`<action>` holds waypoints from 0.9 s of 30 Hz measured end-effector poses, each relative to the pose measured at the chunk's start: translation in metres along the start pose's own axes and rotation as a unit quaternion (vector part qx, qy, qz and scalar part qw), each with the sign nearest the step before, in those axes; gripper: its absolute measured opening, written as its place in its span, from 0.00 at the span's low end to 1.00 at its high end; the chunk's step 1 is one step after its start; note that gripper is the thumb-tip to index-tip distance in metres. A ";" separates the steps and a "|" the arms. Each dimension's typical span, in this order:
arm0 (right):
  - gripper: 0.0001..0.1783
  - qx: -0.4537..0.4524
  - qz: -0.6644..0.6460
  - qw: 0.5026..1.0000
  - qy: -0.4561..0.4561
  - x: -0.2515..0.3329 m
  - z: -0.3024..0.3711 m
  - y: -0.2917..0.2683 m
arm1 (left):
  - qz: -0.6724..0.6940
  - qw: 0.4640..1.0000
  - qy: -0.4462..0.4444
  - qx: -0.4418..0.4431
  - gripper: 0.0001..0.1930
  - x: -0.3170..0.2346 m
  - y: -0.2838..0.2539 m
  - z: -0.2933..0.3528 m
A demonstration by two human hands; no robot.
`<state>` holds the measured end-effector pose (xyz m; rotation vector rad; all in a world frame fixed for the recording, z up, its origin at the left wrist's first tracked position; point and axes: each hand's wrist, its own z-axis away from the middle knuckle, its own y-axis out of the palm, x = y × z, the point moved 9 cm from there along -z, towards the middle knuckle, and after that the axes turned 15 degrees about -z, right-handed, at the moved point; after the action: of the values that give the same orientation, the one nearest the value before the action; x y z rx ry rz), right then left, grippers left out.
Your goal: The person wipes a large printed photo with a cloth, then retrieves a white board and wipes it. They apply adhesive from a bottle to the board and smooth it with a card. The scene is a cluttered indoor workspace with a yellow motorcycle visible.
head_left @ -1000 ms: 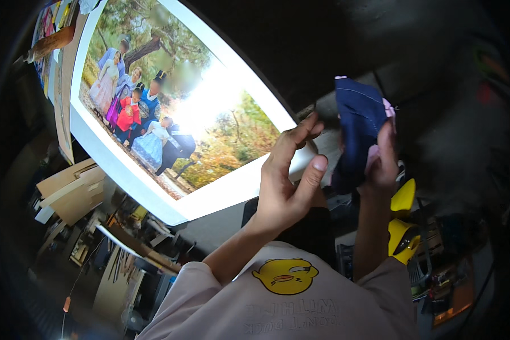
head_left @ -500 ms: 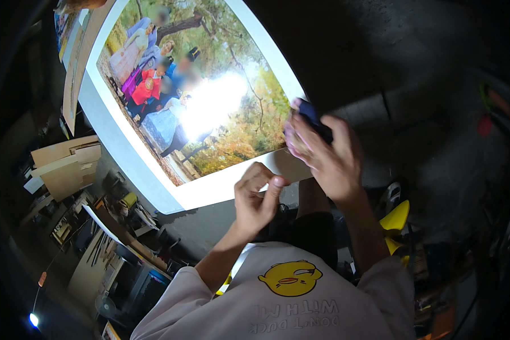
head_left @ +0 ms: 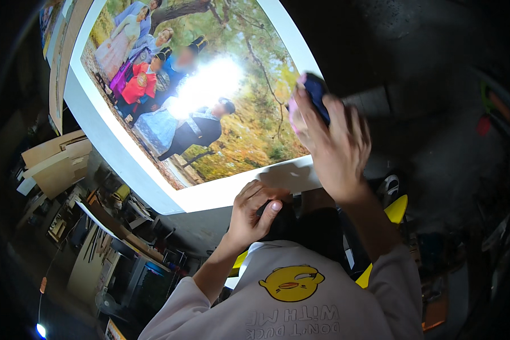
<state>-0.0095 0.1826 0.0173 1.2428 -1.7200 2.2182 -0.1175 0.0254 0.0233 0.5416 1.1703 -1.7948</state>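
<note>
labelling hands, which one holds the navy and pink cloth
The right hand: it grips the navy and pink cloth at the right edge of the photo print. The left hand, loosely curled, shows no cloth.

Tan boards (head_left: 68, 175) overlap over at left, and below them 1 small lamp (head_left: 41, 330) blazes white!

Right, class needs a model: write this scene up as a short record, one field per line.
Print: large picture of a group outdoors among trees, with a white border
Glare: bright white patch near the picture's middle
Right hand: holds a dark blue and pink cloth at the picture's right edge
Left hand: fingers curled, by the lower border; contact unclear
Clothing: pale shirt, yellow bird drawing
Surroundings: light-brown boards at left
</note>
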 end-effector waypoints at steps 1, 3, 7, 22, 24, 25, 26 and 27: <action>0.38 0.007 0.006 1.000 0.005 -0.001 0.008 -0.001 | 0.002 1.000 -0.011 -0.001 0.13 0.003 -0.003 0.001; 0.40 -0.007 0.007 1.000 -0.005 0.000 0.008 -0.001 | 0.006 1.000 -0.031 0.000 0.14 0.009 -0.005 0.005; 0.41 -0.012 0.034 0.999 -0.025 0.000 -0.005 0.001 | -0.002 1.000 -0.009 0.011 0.14 0.005 -0.007 -0.003; 0.40 -0.018 0.056 0.998 -0.015 0.000 0.007 0.001 | -0.029 0.999 0.026 0.020 0.18 0.006 -0.012 0.007; 0.42 -0.038 0.027 0.998 -0.036 0.001 -0.013 0.001 | -0.043 0.997 0.049 0.033 0.19 -0.001 -0.011 0.004; 0.42 -0.026 0.037 0.999 -0.018 0.000 -0.009 0.002 | -0.036 0.998 0.040 0.032 0.18 0.000 -0.013 0.006; 0.41 -0.014 0.048 0.999 0.001 0.001 0.000 0.000 | -0.028 0.999 0.031 0.030 0.17 0.001 -0.014 0.009; 0.42 -0.001 0.057 0.998 0.020 0.000 0.009 -0.002 | -0.021 0.999 0.020 0.029 0.16 0.001 -0.015 0.012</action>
<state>-0.0032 0.1758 0.0191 1.1186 -1.8201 2.2863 -0.1295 0.0166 0.0348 0.5930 1.1679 -1.8665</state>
